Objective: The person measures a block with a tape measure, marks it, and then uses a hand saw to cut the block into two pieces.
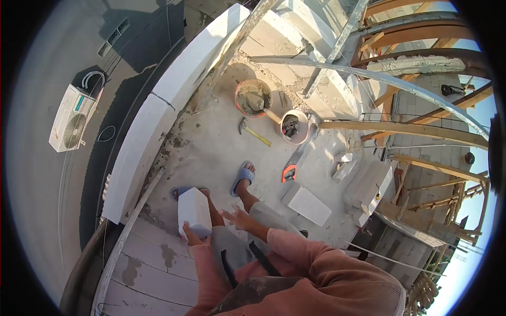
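At the left hand (187, 233): closed around the lower end of 1 white block (194, 210), gripping it from below.
White block: held in front of the knees, above the left sandal (182, 190), its upper end pointing away from the hand.
Right hand (237, 216): open, fingers spread, holding nothing, near the block's right side, not touching.
Floor (211, 152): 2 buckets, 1 with mortar (253, 98), 1 smaller (294, 126); hammer (253, 131) between.

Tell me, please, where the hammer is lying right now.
In the head view, the hammer lies on the floor above centre, between the mortar bucket and the right foot, left of the smaller bucket.
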`<state>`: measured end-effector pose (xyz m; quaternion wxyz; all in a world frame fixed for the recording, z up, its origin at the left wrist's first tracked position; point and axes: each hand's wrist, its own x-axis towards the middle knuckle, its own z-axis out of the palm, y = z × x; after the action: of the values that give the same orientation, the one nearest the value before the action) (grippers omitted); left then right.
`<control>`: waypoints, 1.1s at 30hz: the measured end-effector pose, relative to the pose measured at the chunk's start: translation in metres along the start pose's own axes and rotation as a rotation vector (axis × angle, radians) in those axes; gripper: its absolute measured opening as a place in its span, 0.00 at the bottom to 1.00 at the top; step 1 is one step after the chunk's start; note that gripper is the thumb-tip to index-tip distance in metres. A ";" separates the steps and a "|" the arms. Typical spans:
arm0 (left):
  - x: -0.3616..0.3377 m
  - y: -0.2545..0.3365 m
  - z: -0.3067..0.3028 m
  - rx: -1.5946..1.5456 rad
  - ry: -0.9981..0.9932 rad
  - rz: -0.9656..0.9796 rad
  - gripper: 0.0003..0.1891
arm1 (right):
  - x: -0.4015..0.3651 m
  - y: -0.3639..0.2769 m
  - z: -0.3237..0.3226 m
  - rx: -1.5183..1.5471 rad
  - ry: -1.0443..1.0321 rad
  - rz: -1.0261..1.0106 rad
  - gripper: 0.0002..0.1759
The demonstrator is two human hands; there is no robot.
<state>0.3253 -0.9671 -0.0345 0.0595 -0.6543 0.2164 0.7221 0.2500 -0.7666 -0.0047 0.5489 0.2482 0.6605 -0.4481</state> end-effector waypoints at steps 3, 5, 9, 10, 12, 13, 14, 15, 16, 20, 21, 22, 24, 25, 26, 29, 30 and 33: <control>-0.034 -0.049 0.056 0.092 0.040 0.014 0.45 | -0.001 0.010 -0.028 0.096 0.114 -0.046 0.74; -0.067 -0.071 0.099 0.158 -0.122 -0.079 0.43 | -0.023 -0.004 -0.063 0.409 0.131 0.005 0.71; -0.094 -0.130 0.157 0.331 -0.340 -0.102 0.40 | -0.029 0.020 -0.118 0.782 0.162 -0.216 0.61; -0.096 -0.142 0.167 0.404 -0.338 -0.105 0.39 | -0.044 0.023 -0.137 0.869 0.141 -0.176 0.55; -0.084 -0.161 0.177 0.538 -0.293 -0.052 0.39 | -0.057 0.033 -0.160 1.042 0.123 -0.067 0.51; -0.070 -0.172 0.179 0.599 -0.253 0.004 0.41 | -0.056 0.041 -0.165 1.130 0.127 0.006 0.51; -0.062 -0.176 0.177 0.666 -0.214 0.060 0.42 | -0.056 0.048 -0.167 1.224 0.128 0.083 0.51; -0.063 -0.173 0.177 0.716 -0.217 0.050 0.45 | -0.065 0.048 -0.172 1.263 0.107 0.072 0.50; -0.064 -0.171 0.181 0.770 -0.216 0.033 0.47 | -0.079 0.046 -0.182 1.307 0.089 0.068 0.49; -0.077 -0.154 0.201 1.153 -0.366 0.109 0.56 | -0.054 0.070 -0.182 1.553 0.105 0.162 0.49; -0.081 -0.134 0.198 1.343 -0.488 0.193 0.54 | -0.066 0.069 -0.192 1.608 0.066 0.103 0.49; -0.077 -0.118 0.202 1.483 -0.554 0.255 0.52 | -0.057 0.073 -0.187 1.665 0.117 0.159 0.48; -0.058 -0.083 0.209 1.711 -0.607 0.381 0.47 | -0.030 0.087 -0.189 1.764 0.237 0.263 0.47; -0.059 -0.072 0.218 1.801 -0.604 0.407 0.44 | -0.043 0.085 -0.204 1.845 0.243 0.272 0.45; -0.060 -0.061 0.227 1.891 -0.601 0.433 0.42 | -0.034 0.098 -0.206 1.885 0.250 0.268 0.45; -0.084 -0.040 0.260 2.160 -0.623 0.350 0.38 | -0.020 0.134 -0.224 1.987 0.302 0.199 0.43; -0.078 -0.026 0.260 2.271 -0.631 0.254 0.37 | -0.018 0.146 -0.233 2.013 0.344 0.144 0.43; -0.102 -0.028 0.274 2.541 -0.556 0.037 0.42 | -0.016 0.176 -0.243 2.084 0.437 0.039 0.46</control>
<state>0.0977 -0.8149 0.0720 0.6666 0.0331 0.7342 0.1247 0.2762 -0.4703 -0.0471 -0.0579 0.6811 0.0311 -0.7292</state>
